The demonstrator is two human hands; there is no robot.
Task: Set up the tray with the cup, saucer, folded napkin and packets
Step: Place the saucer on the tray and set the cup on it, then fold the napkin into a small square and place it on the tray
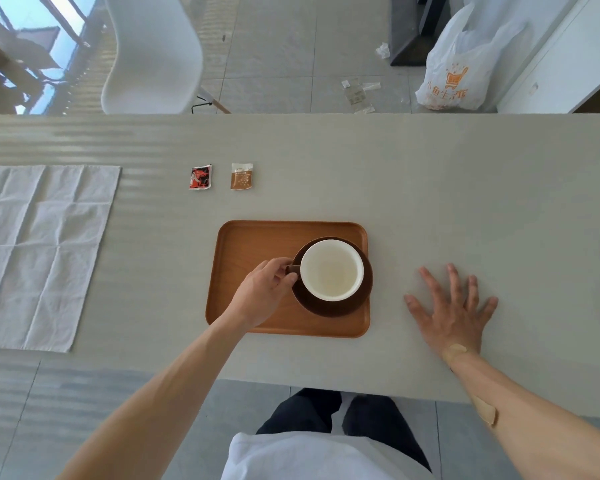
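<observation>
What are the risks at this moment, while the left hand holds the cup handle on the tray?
1. The left hand pinches only the handle of the cup; a pull sideways might slide it off the saucer.
2. The saucer sits against the right rim of the tray, so the load may be unbalanced if lifted.
3. The napkin lies unfolded, and both packets are off the tray; these steps could be forgotten.

napkin cut off at left edge, packets' print too small to read
</observation>
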